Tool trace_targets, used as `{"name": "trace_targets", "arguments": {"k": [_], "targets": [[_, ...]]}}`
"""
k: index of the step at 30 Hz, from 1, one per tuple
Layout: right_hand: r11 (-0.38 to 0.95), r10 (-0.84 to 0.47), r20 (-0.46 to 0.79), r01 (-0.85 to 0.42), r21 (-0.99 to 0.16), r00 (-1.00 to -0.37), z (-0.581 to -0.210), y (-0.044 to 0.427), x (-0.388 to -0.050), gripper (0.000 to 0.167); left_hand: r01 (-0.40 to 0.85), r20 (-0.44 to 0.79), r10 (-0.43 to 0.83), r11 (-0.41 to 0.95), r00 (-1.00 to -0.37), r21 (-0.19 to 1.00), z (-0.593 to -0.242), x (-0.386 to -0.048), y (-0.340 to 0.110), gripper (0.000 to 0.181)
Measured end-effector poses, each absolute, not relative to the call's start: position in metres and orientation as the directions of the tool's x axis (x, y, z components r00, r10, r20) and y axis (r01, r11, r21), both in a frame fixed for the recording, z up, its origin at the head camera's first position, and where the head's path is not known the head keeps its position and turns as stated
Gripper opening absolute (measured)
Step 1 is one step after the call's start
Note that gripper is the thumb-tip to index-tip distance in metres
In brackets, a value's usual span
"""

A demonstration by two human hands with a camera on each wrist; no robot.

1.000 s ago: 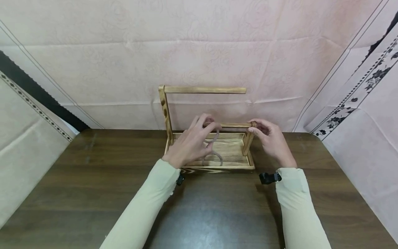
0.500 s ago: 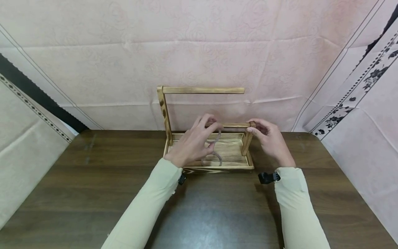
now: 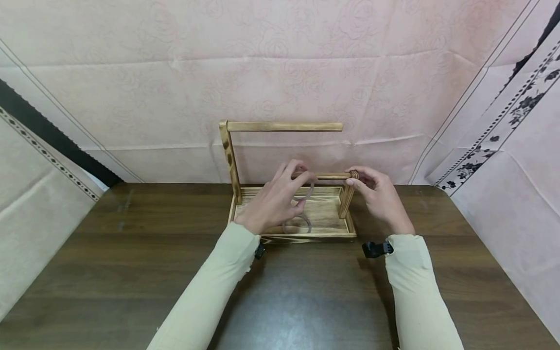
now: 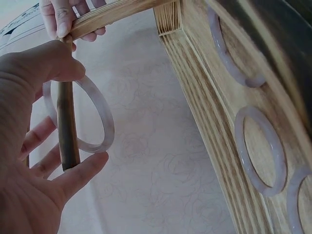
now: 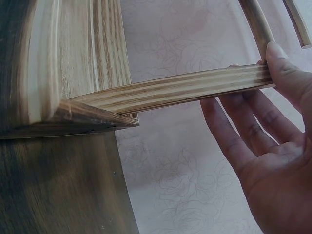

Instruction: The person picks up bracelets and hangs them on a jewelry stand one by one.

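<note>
Bangle (image 4: 109,119) held by left hand (image 3: 275,201), open air towards tray edge (image 4: 207,126); right hand (image 3: 381,197) grips post (image 3: 345,201); left thumb (image 4: 61,61) hides part of rod (image 4: 67,122).

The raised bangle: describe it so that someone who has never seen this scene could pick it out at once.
On the brown wooden table stands a wooden rack, with two bars above its tray. At the lower bar, the left grip holds one pale lilac bangle. Other bangles lie in the tray; only this one is held up.
</note>
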State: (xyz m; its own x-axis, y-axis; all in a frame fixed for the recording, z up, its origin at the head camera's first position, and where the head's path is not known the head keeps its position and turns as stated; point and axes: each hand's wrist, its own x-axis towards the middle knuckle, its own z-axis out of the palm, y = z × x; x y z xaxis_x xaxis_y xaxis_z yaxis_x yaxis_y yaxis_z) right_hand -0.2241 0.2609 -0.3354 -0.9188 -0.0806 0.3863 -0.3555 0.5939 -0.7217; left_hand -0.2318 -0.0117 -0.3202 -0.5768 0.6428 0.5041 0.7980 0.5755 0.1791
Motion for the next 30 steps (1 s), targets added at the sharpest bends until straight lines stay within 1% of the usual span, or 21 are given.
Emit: {"name": "trace_targets", "arguments": {"k": [9,19,30], "targets": [[0.602,-0.084,0.378,-0.349,-0.718,-0.922,-0.335,0.260,-0.223,0.028,0.801,0.518,0.634,0.567,-0.574,0.193,-0.323,-0.234,-0.008,0.052],[0.607,-0.085,0.371,-0.344,-0.717,-0.925,-0.334,0.262,-0.223,0.029,0.786,0.481,0.636,0.575,-0.603,0.226,-0.324,-0.233,-0.001,0.050],[0.599,-0.080,0.373,-0.343,-0.723,-0.925,-0.336,0.262,-0.224,0.028,0.799,0.482,0.651,0.562,-0.587,0.214,-0.322,-0.232,0.006,0.050]]}}
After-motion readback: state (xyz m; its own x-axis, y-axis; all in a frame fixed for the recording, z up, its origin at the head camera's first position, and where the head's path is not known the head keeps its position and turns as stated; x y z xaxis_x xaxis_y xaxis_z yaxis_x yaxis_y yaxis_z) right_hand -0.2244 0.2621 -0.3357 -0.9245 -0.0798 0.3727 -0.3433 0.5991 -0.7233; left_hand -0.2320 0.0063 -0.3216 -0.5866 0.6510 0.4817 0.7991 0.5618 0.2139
